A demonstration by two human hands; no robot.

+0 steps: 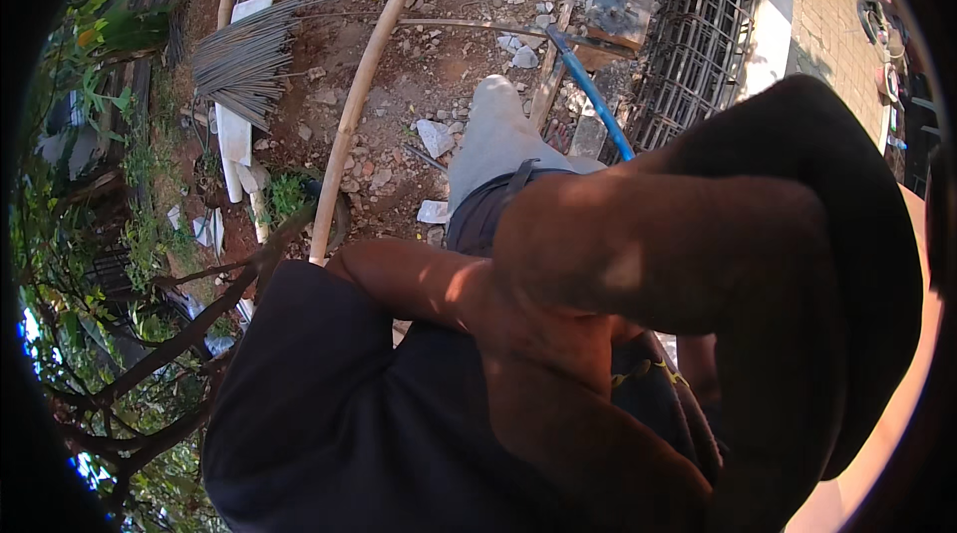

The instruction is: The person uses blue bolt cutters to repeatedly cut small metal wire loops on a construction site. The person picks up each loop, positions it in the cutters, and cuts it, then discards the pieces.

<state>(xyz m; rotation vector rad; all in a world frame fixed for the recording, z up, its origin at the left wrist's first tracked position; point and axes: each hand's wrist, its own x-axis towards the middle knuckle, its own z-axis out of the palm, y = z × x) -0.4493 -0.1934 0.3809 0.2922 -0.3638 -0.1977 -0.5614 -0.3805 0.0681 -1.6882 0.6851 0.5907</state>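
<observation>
My bare forearms (441, 286) cross low in front of my dark-clothed torso. The hands are in deep shadow and overlap, so their fingers and anything in them cannot be made out. Beside them hangs a dark cloth with a yellow pattern (649, 371). My other arm (635, 256), close to the camera, hides much of the middle. Beyond it, a blue metal bar (591, 92) slants down from a wooden bench, its near end passing behind the arm. A light trouser leg (497, 118) stands on the rubble below my waist.
A bamboo pole (359, 84) crosses the stony soil. Cut steel rods (250, 54) lie on a white board (233, 131) at left. Tied rebar cages (695, 32) lie at right, beside a wooden bench with a metal block (617, 2). Branches (202, 323) and leaves fill the left side.
</observation>
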